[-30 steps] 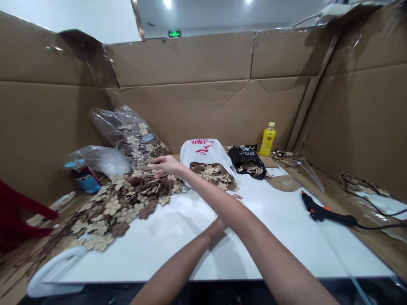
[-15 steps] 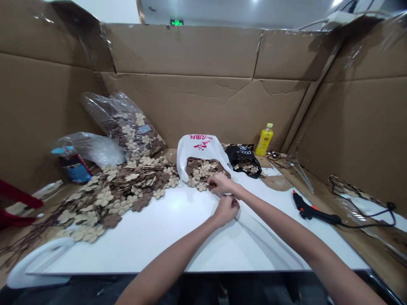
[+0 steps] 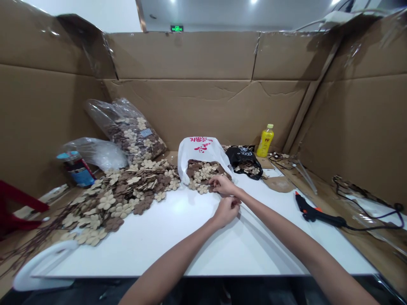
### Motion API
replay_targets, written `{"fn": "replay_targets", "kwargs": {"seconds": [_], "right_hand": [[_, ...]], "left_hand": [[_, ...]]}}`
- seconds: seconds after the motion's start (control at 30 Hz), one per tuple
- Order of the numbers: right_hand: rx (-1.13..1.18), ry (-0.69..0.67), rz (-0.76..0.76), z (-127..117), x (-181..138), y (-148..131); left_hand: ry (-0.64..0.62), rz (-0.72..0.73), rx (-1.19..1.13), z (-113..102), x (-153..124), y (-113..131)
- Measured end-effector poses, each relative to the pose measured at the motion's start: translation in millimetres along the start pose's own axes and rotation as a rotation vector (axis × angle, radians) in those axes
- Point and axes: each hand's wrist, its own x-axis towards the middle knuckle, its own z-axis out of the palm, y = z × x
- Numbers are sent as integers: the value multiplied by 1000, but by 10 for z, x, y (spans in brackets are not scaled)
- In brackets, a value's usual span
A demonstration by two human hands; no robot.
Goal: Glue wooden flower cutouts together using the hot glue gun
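My right hand (image 3: 223,185) reaches over to the mouth of a white plastic bag (image 3: 202,149) with red print. Its fingers are pinched together at the front edge of the felt flowers (image 3: 205,171), brown and beige, that fill the bag. What lies between those fingertips is too small to make out. Just nearer to me, close under the right wrist, my left hand (image 3: 226,211) is closed with its fingers curled. Whatever it holds, if anything, is hidden. A large loose pile of the same flowers (image 3: 127,190) spreads over the white tabletop (image 3: 178,241) on the left.
A black bag (image 3: 244,161) of flowers and a yellow bottle (image 3: 265,140) stand at the back right. On the right lies a black glue gun (image 3: 318,214) with its cord. A clear bag (image 3: 133,133) of flowers leans against the cardboard wall (image 3: 190,97).
The view has tilted up slightly. The right hand's fingers have shifted a little at the bag's mouth; the left hand stays closed in nearly the same place.
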Motion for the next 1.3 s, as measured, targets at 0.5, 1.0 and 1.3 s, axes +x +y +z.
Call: {"fn": "replay_targets", "kwargs": {"seconds": [0.5,1.0,1.3], "right_hand": [[-100,35,113,-142,-129,137],[81,288,107,-475,-417,-37],[623,325,236,-489,-1070,-158]], "left_hand": [[-11,24,-2,-47,-2,14],[252,-179,-391,-45,89,-78],[321,-238,-642,-106,121,-58]]}}
